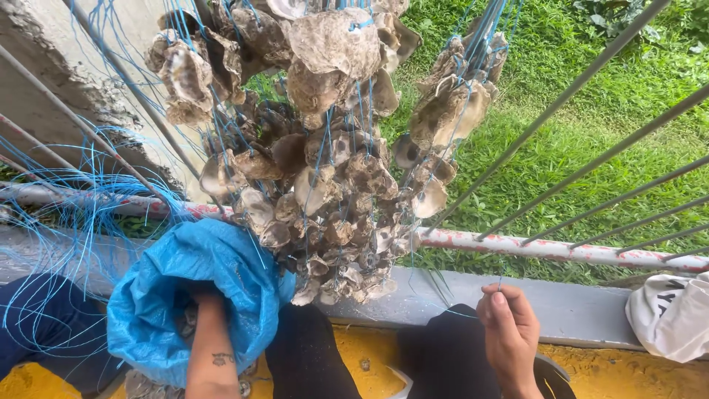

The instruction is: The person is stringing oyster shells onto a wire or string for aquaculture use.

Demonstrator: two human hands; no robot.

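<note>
Below hanging oyster shells (325, 170): left hand (203, 295) buried in blue bag (185, 288), grip hidden; right hand (509, 332) pinching blue string (496, 282).

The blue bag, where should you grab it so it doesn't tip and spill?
Grip the blue bag by its rolled rim, probably on the near side beside the left hand, which is reaching into the mouth. The mouth opens toward the person and the soft sides sag, so the thicker folded edge likely gives the firmest hold. The hanging shells crowd its far side.
</note>
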